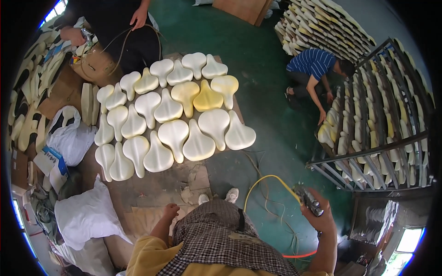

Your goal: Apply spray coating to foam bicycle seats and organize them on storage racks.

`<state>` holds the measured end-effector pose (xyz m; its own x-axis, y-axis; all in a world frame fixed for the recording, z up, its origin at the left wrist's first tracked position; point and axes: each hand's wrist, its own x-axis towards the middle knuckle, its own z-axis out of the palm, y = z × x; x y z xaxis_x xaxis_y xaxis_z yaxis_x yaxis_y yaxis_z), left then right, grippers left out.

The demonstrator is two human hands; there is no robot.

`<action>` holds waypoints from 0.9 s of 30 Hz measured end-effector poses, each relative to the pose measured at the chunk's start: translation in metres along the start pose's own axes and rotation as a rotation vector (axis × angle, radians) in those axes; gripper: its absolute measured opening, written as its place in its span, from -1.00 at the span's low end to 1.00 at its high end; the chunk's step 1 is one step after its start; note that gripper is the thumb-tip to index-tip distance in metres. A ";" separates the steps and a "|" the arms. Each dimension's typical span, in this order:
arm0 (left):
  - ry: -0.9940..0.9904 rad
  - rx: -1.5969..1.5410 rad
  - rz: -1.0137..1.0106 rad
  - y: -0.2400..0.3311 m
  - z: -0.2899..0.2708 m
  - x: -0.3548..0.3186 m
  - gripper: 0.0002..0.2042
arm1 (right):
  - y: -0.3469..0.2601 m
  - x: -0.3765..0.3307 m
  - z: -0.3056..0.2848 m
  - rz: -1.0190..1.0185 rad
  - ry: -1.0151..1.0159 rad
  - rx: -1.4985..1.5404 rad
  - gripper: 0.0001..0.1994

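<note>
My right hand (318, 212), out at the right, is wrapped round a metal spray gun (309, 200) with a yellow hose (268, 176) running from it. By my left side, my left hand (171, 211) is curled closed, and nothing shows in it. In front of me lie several rows of foam bicycle saddles (168, 110), mostly cream-white with a few yellower ones, set nose to tail. They rest on a brown board (235, 110). Neither hand touches the saddles.
A crouching person (313, 64) reaches into a metal rack (373, 146) of saddles at the right. Another person (113, 27) stands at the far left, holding a hose. White sacks (90, 214) and piled foam pieces (34, 87) line the left. Loose hose lies on the green floor (281, 142).
</note>
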<state>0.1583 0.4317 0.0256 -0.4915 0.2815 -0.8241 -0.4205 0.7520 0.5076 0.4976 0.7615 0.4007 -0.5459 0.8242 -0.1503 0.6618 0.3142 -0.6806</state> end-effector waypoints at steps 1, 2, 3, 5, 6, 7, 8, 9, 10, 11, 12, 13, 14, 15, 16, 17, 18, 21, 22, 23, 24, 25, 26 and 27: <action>-0.004 -0.002 0.005 0.000 -0.005 0.002 -0.65 | -0.002 -0.007 0.002 0.046 -0.047 0.026 -0.50; 0.002 0.017 0.003 0.000 -0.011 0.004 -0.66 | -0.003 -0.011 0.004 0.092 -0.094 0.051 -0.49; 0.009 0.040 -0.002 -0.003 -0.017 0.005 -0.66 | -0.006 -0.012 0.009 0.095 -0.091 0.049 -0.49; -0.007 0.055 -0.022 -0.008 -0.026 0.007 -0.65 | -0.012 -0.011 0.022 0.033 0.030 0.105 -0.48; -0.019 0.070 -0.042 -0.012 -0.029 0.007 -0.64 | -0.015 -0.011 0.025 0.036 0.031 0.102 -0.48; -0.026 0.073 -0.043 -0.009 -0.030 0.006 -0.64 | -0.017 -0.010 0.029 0.074 0.032 0.171 -0.48; -0.023 0.084 -0.066 -0.008 -0.030 0.004 -0.64 | -0.019 -0.011 0.031 0.112 0.033 0.239 -0.48; -0.014 0.088 -0.090 -0.007 -0.032 0.001 -0.65 | -0.021 -0.015 0.031 0.110 0.030 0.237 -0.48; -0.013 0.082 -0.091 -0.012 -0.035 0.003 -0.65 | -0.020 -0.022 0.031 0.130 0.005 0.196 -0.48; -0.012 0.035 -0.060 -0.019 -0.038 0.005 -0.67 | -0.022 -0.025 0.030 0.150 -0.022 0.155 -0.48; -0.012 -0.009 -0.030 -0.021 -0.038 0.003 -0.69 | -0.025 -0.025 0.030 0.150 -0.025 0.151 -0.48; -0.012 -0.015 -0.033 -0.023 -0.038 0.001 -0.69 | -0.031 -0.024 0.030 0.113 -0.024 0.094 -0.48; 0.008 0.013 -0.050 -0.024 -0.039 -0.002 -0.70 | -0.036 -0.021 0.031 0.076 -0.025 0.036 -0.48; 0.027 0.042 -0.063 -0.023 -0.039 -0.003 -0.70 | -0.037 -0.016 0.033 0.071 -0.026 0.033 -0.48; 0.029 0.036 -0.063 -0.025 -0.040 -0.004 -0.70 | -0.035 -0.009 0.037 0.032 0.015 0.071 -0.48; 0.007 0.027 -0.072 -0.026 -0.040 -0.005 -0.70 | -0.038 0.000 0.040 -0.009 0.053 0.110 -0.49; -0.015 0.019 -0.081 -0.027 -0.041 -0.007 -0.69 | -0.044 0.009 0.042 -0.015 0.049 0.111 -0.49; 0.020 0.064 -0.100 -0.008 -0.031 -0.024 -0.68 | -0.065 0.039 0.049 -0.098 0.059 0.149 -0.50; 0.034 0.059 -0.104 -0.015 -0.036 -0.023 -0.68 | -0.075 0.048 0.052 -0.098 0.058 0.251 -0.50; 0.029 0.011 -0.083 -0.025 -0.038 -0.018 -0.69 | -0.084 0.053 0.054 -0.097 0.057 0.353 -0.51; 0.019 -0.038 -0.059 -0.026 -0.038 -0.017 -0.69 | -0.091 0.056 0.054 -0.069 0.040 0.382 -0.52; 0.026 -0.044 -0.061 -0.028 -0.041 -0.016 -0.69 | -0.088 0.057 0.055 -0.074 0.032 0.384 -0.52; 0.042 -0.044 -0.064 -0.030 -0.044 -0.016 -0.70 | -0.081 0.057 0.056 -0.144 -0.006 0.299 -0.51; 0.057 -0.044 -0.069 -0.032 -0.046 -0.019 -0.71 | -0.080 0.058 0.056 -0.215 -0.045 0.213 -0.51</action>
<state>0.1462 0.3749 0.0362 -0.5023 0.1950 -0.8424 -0.4873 0.7410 0.4621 0.3841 0.7574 0.4065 -0.6869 0.7266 -0.0150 0.4090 0.3694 -0.8344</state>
